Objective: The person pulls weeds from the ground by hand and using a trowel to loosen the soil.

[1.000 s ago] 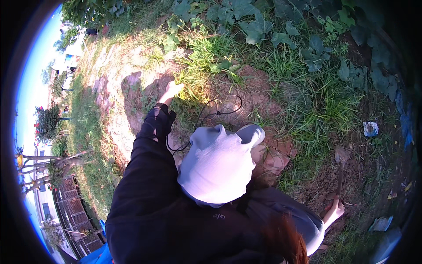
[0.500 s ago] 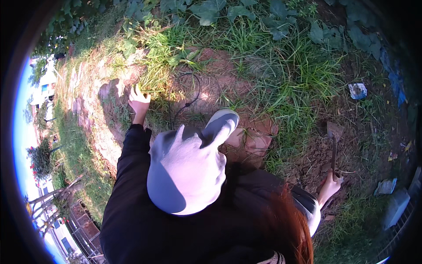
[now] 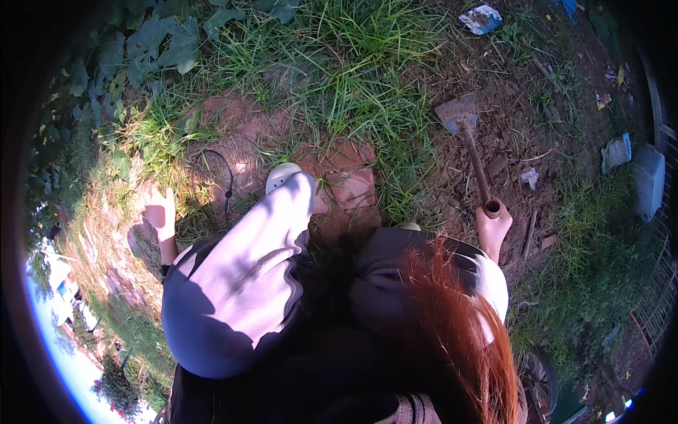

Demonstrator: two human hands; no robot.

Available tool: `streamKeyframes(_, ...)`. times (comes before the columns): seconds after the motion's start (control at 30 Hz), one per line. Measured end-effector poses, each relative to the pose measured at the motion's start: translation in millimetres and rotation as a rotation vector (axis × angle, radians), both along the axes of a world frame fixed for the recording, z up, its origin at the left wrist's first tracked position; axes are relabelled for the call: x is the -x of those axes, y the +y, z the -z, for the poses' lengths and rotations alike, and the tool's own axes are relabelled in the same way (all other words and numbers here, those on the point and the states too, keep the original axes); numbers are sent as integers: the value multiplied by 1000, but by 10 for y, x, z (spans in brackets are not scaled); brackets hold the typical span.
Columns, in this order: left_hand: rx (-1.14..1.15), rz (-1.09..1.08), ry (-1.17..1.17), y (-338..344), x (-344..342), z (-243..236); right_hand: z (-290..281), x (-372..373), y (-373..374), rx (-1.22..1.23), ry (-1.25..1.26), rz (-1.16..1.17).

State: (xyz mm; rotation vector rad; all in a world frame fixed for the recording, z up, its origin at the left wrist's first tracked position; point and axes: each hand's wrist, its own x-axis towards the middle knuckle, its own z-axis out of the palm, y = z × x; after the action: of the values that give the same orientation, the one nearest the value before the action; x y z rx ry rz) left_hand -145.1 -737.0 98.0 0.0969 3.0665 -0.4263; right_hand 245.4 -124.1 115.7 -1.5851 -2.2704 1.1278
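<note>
My right hand (image 3: 494,230) is wrapped round the end of a hand trowel (image 3: 474,159) with a rusty, hollow, tube-like handle. Its flat greyish blade (image 3: 458,113) points away from me and lies on loose brown soil beside the grass. Over at the left, in bright sun, my left hand (image 3: 159,208) is held out with its fingers apart and nothing visible in them. It is nearest to the sunlit grass and a thin black cord loop (image 3: 227,177) on the ground.
Reddish bricks (image 3: 353,189) lie in front of my shoe (image 3: 282,175). Tall grass (image 3: 353,63) grows beyond. A crumpled packet (image 3: 480,19), a white scrap (image 3: 530,177) and a pale plastic container (image 3: 647,182) lie to the right, near a metal grating (image 3: 653,318).
The view has swung to the right, so the ground appears shifted left. The trowel stays in my right hand, its handle now tilted more. My left hand remains spread near the grass.
</note>
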Motion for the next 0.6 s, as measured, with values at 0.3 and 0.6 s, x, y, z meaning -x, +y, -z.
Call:
streamKeyframes(0.3, -644, 637, -323, 2827, 292, -847, 430, -286, -485, -36, 14, -162)
streamKeyframes(0.6, -463, 1166, -625, 4290, 258, -1223, 765, 558, -505, -57, 110, -82)
